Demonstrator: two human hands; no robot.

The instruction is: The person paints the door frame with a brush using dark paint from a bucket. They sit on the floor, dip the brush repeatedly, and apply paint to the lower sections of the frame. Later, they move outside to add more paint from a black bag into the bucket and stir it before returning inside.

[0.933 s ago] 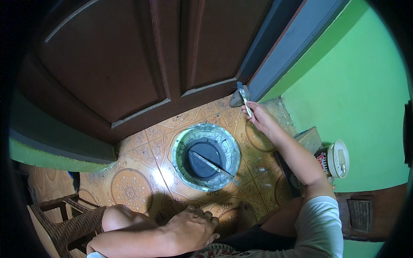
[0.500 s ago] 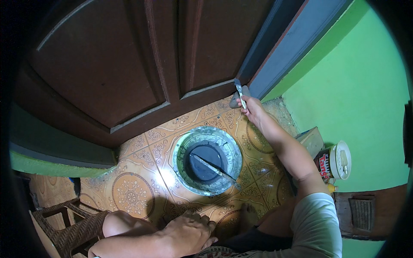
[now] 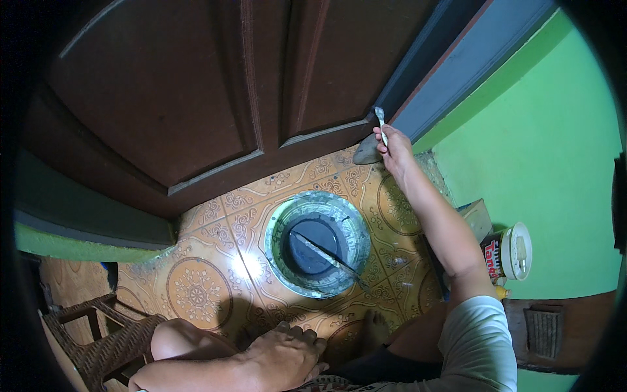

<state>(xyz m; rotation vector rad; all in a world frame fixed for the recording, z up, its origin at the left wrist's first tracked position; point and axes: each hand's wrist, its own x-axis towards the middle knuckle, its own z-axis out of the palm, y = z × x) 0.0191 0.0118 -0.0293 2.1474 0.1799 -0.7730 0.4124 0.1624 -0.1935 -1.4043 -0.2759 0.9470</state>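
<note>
1. Hands, on my feed: right hand (image 3: pixel 396 149) closed round the handle of a small brush (image 3: pixel 383 135); left hand (image 3: pixel 284 356) loosely curled by the lap, palm hidden, so I can't tell if it has anything.
2. Brush is over the floor's far right corner, bristles up by the foot of the dark slate strip (image 3: pixel 418 62) between door (image 3: pixel 196 98) and grey frame (image 3: pixel 467 75). Can't make out contact.
3. Grey paint (image 3: pixel 304 258) is in the basin (image 3: pixel 351 228), mid-floor, nearer me than the door's bottom edge; a stick (image 3: pixel 326 256) leans across, end over the near right rim.
4. Step, my guess: brushing the strip low in the corner. I'd hold the brush lightly and pull short strokes up and away from the corner.
5. I'd load sparingly, wiping on the rim; drips would hit the tiled floor (image 3: pixel 147 277) or the stone (image 3: pixel 367 152) below.
6. Door edge is close, easy to smear; I'd turn the bristles edge-on there.
7. I'd leave the left hand back, or steady the basin with it when dipping.
</note>
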